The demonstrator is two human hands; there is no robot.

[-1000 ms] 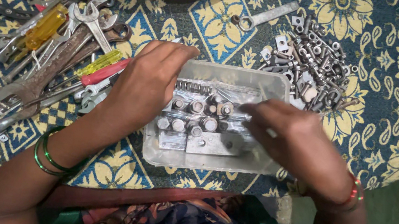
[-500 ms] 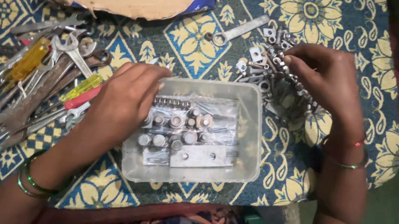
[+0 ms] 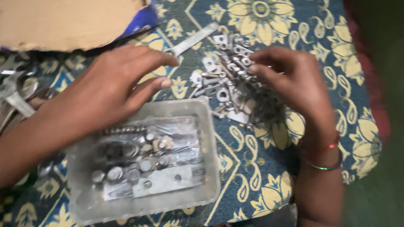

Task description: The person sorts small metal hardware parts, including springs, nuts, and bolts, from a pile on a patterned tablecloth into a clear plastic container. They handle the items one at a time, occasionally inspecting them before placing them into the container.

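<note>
left hand (image 3: 114,82): fingers spread, holding nothing, over clear plastic tray (image 3: 199,198), centre | right hand (image 3: 294,82): fingertips pinched in loose metal hardware pile (image 3: 228,88), grip unclear, upper centre

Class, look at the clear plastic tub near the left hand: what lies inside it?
Inside the clear plastic tub lie round silver nuts and bolts and a flat drilled metal plate. The left hand hovers over its far edge, hiding what lies there.

A clear rectangular plastic tray (image 3: 208,155), holding round-headed steel bolts and a flat drilled metal plate, lies tilted on the patterned cloth just beside a loose heap of small grey metal fittings (image 3: 233,88).
</note>
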